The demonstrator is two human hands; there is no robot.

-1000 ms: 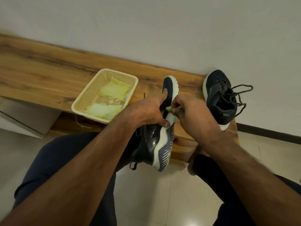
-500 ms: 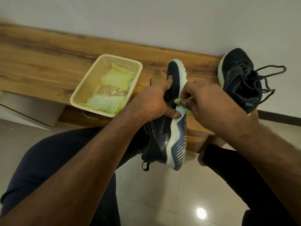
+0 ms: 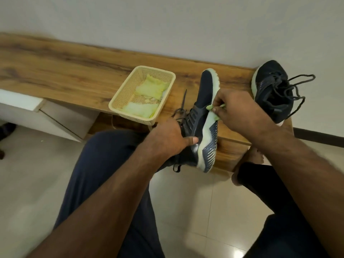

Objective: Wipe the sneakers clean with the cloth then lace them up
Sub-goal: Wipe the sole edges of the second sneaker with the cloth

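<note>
Sneaker (image 3: 202, 112) number one, dark navy with a pale sole edge, sits tilted on its side in my hands, toe pointing away from me toward the wall and heel down near my knee, over the front edge of the wooden bench (image 3: 74, 75). My left hand (image 3: 167, 135) wraps the heel end, thumb pressed flat on the glossy side panel and fingers curled round the far side by the loose laces. My right hand (image 3: 234, 108) is bunched around a small green cloth (image 3: 211, 108), pinching it between thumb and fingertips and pressing it on the white sole rim about midway along the shoe; only scraps of the cloth peek out past my fingers. The second sneaker (image 3: 273, 94) stands on the bench's right end, just behind my right hand, its dark laces spilling loose toward the wall. Left of the shoe I hold, a cream plastic basket (image 3: 119, 101) rests on the bench with more pale green cloths (image 3: 147, 97) inside.
</note>
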